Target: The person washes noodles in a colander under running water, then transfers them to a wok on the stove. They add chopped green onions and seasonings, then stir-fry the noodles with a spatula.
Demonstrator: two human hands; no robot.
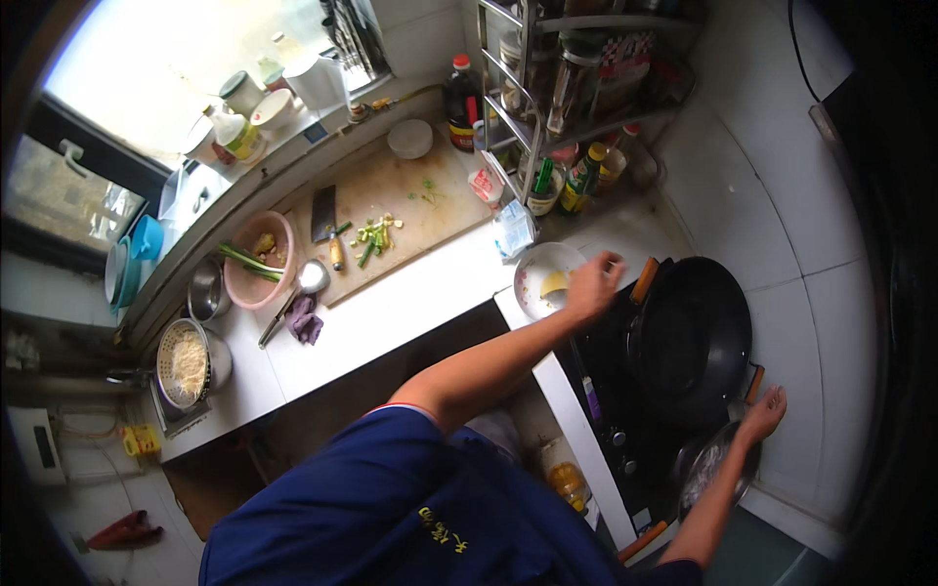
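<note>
A black wok (685, 340) with two wooden-clad handles sits on the black stove. My left hand (595, 284), slightly blurred with bent fingers, hovers between the wok's upper-left handle (645, 280) and a floral white bowl (538, 267), partly covering the bowl. Something yellow (555, 284) lies in that bowl. Whether the left hand holds anything is unclear. Just beside the wok's lower-right handle (755, 384) is my right hand (763, 416), loosely curled, with nothing visible in it. Below it, my right forearm partly hides a shiny metal pan or lid (707, 469).
A cutting board (447, 205) bears a cleaver (324, 216) and chopped scallions (375, 238). Left of it are a pink basin (289, 249), a ladle (313, 277) and a colander (167, 366) of pale food. A metal rack (538, 139) with bottles stands behind the floral bowl.
</note>
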